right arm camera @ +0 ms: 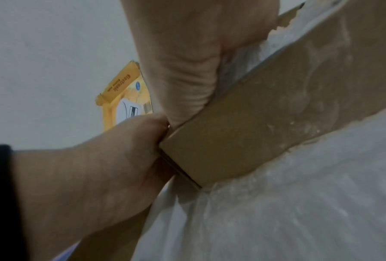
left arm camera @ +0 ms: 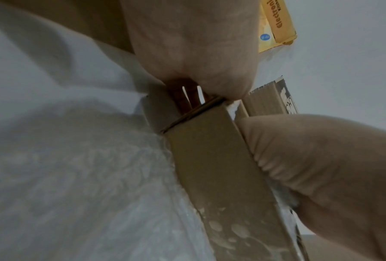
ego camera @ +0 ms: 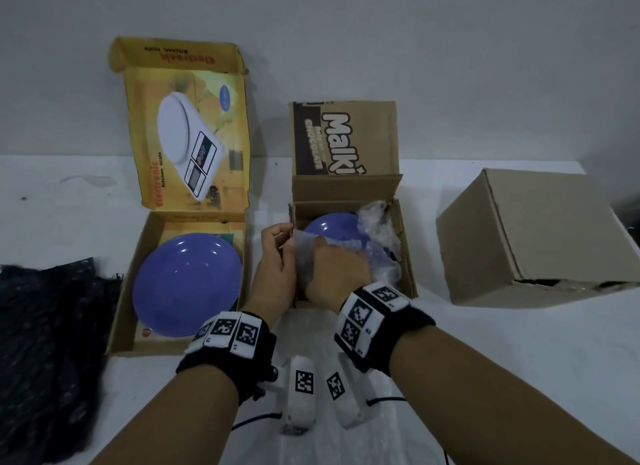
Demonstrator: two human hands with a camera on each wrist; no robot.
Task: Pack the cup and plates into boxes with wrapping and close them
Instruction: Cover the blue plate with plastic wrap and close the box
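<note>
A brown cardboard box (ego camera: 408,256) stands open mid-table with a purple plate (ego camera: 332,226) inside, partly under clear bubble wrap (ego camera: 379,229). My left hand (ego camera: 277,256) curls its fingers over the rim of the box's left wall (left arm camera: 210,150) near the far corner. My right hand (ego camera: 334,274) reaches into the box from the near side, and its fingers, buried in the wrap, gather it over the plate. A second purple plate (ego camera: 187,284) lies bare in the open yellow kitchen-scale box (ego camera: 123,308) on the left. No cup is visible.
A closed plain cardboard box (ego camera: 536,236) sits at the right. A dark sheet of wrapping (ego camera: 45,353) lies at the left table edge. Another clear wrap sheet (ego camera: 398,426) lies under my forearms. The brown box's lid flaps (ego camera: 346,142) stand up against the wall.
</note>
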